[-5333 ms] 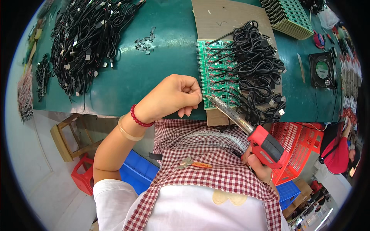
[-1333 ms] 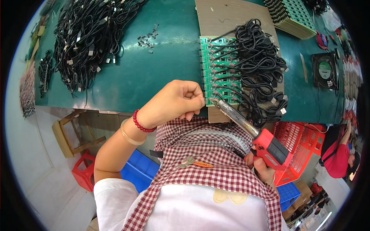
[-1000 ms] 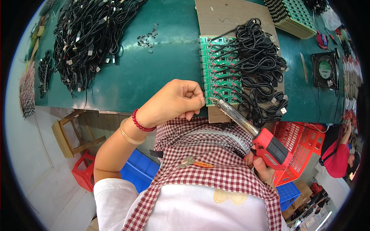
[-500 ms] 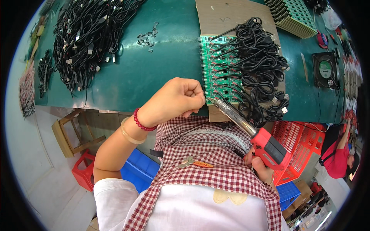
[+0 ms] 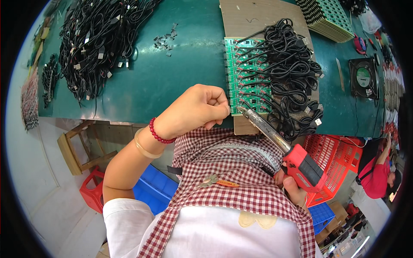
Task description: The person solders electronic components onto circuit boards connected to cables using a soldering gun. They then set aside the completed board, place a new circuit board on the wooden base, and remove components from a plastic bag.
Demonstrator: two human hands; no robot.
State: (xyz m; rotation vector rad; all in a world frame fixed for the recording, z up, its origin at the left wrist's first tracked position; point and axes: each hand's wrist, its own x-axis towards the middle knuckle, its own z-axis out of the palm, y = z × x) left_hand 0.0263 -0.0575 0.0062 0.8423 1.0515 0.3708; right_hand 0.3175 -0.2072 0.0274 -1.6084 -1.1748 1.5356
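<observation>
A green circuit board panel [image 5: 243, 77] lies on a brown board [image 5: 254, 19] on the green table, with several black cables [image 5: 292, 77] attached along its right side. My left hand [image 5: 195, 109] is closed in a fist at the panel's near left corner, fingertips pinched together; what they pinch is too small to tell. My right hand [image 5: 292, 189] grips a red soldering gun [image 5: 301, 165], whose long metal tip [image 5: 245, 112] touches the panel's near edge right beside my left fingers.
A big heap of black cables [image 5: 94, 38] covers the table's left. Small dark parts [image 5: 165, 38] lie scattered mid-table. A stack of green panels [image 5: 329, 17] and a small fan [image 5: 363, 77] sit at right. Red crate [image 5: 340, 159], blue bins [image 5: 155, 189], wooden stool [image 5: 75, 146] stand below. Another person [image 5: 378, 172] is at far right.
My left fist has shifted slightly along the panel's near edge, and the soldering tip stays at that edge. The view has moved a little.
</observation>
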